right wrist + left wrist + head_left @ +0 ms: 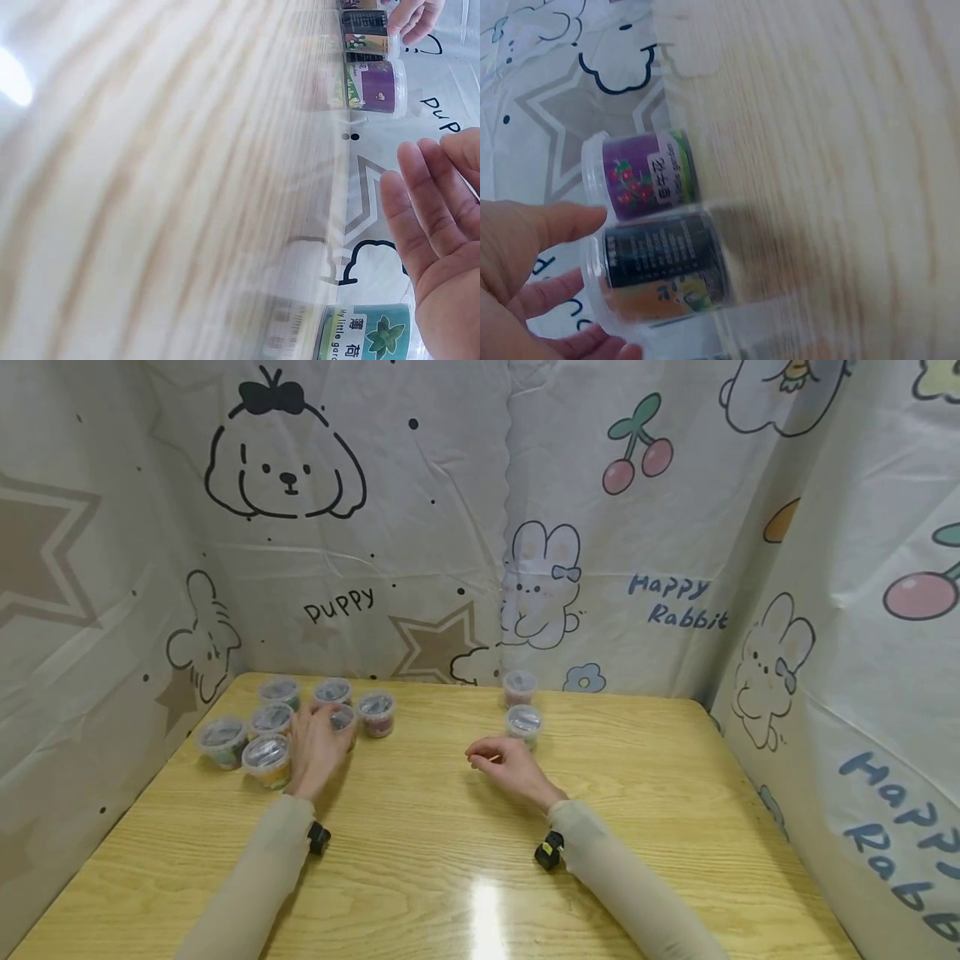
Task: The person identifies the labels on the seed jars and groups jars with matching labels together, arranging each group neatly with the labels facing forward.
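Left hand (318,747) has its thumb and fingers round the lid of an orange tub (656,296), though I can't tell how hard it squeezes. Right hand (513,768) is relaxed and holding nothing, well right of that tub. Looks light, thin stiff plastic, probably slick and a bit dentable, so I'd pinch just under the lid rim. Purple tub (637,180) is just right of it, teal tub (367,334) farther right. Shiny wooden table (420,827) below it, puppy-and-rabbit cloth (442,543) behind.
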Motion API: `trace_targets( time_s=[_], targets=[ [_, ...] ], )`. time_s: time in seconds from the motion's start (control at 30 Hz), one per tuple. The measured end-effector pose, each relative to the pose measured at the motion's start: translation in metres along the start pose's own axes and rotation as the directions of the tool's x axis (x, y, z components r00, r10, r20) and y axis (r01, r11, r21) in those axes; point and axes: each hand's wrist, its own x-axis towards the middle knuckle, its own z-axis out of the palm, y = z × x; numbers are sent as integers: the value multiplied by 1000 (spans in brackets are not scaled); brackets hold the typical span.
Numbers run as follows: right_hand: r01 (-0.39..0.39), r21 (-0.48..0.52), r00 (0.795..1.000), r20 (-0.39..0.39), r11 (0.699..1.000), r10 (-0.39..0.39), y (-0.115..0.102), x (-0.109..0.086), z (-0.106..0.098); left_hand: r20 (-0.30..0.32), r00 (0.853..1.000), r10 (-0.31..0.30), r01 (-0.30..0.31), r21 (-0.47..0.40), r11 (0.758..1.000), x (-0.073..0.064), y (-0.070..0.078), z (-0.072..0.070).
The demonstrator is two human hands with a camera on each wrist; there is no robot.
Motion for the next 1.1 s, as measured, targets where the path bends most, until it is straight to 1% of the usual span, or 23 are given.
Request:
trace_targets(
  time_s=[0.17, 0.3, 0.47, 0.67, 0.83, 1.0, 1.1],
  targets=[
    [-21, -13, 1000, 21, 1000, 22, -2, 1, 1, 94, 995, -31, 34, -32, 999, 3, -6, 1],
    [-28, 0, 999, 34, 1000, 28, -3, 2, 2, 122, 992, -41, 47, -50, 998, 4, -9, 2],
    [-43, 4, 998, 40, 999, 43, -2, 2, 4, 124, 991, -41, 48, -56, 997, 4, -9, 3],
    [-52, 4, 998, 37, 999, 52, 1, 3, 7, 122, 990, -76, 84, -66, 994, 3, -8, 3],
    [-64, 14, 997, 39, 998, 64, 1, 4, 9, 108, 989, -103, 113, -88, 990, 1, -6, 2],
    [-90, 45, 995, 47, 995, 88, -1, 5, 11, 97, 987, -129, 140, -116, 983, -1, 3, -1],
    [-86, 55, 995, 51, 995, 83, -1, 6, 12, 84, 989, -125, 136, -145, 980, -2, 11, -3]
  ],
)
